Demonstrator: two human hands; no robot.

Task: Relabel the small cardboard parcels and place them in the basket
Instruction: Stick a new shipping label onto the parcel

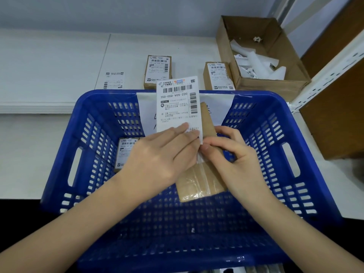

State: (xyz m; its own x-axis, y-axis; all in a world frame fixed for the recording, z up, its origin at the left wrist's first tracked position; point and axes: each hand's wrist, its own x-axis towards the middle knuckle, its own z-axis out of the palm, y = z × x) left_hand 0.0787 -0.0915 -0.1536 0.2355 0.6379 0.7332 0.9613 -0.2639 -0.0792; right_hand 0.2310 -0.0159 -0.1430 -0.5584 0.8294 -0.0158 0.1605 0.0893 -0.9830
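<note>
While both hands work above the blue basket (307, 146), the scene reads as follows.

Held parcel: a small cardboard parcel (199, 184) with clear tape along its seam, raised over the middle of the basket and tilted away from the viewer.
Label: a white shipping label (178, 107) standing up from the parcel, its lower edge under the fingers, its upper part free and hiding part of the basket's far wall.
Left hand: left hand (157, 154) with fingers extended, pressing the label's lower edge against the parcel.
Right hand: right hand (234, 154) with fingers curled around the parcel's right side, thumb near the label's bottom corner.
Basket contents: one labelled parcel (126, 152) lying at the left of the basket floor, partly hidden by the left hand; a white sheet (145, 107) against the far wall.
Counter: white counter (49, 66) carrying two labelled parcels (157, 70) (216, 75) beyond the basket and a loose label (114, 80) to their left.
Waste box: open cardboard box (266, 83) at the far right, holding white backing strips (254, 62).
</note>
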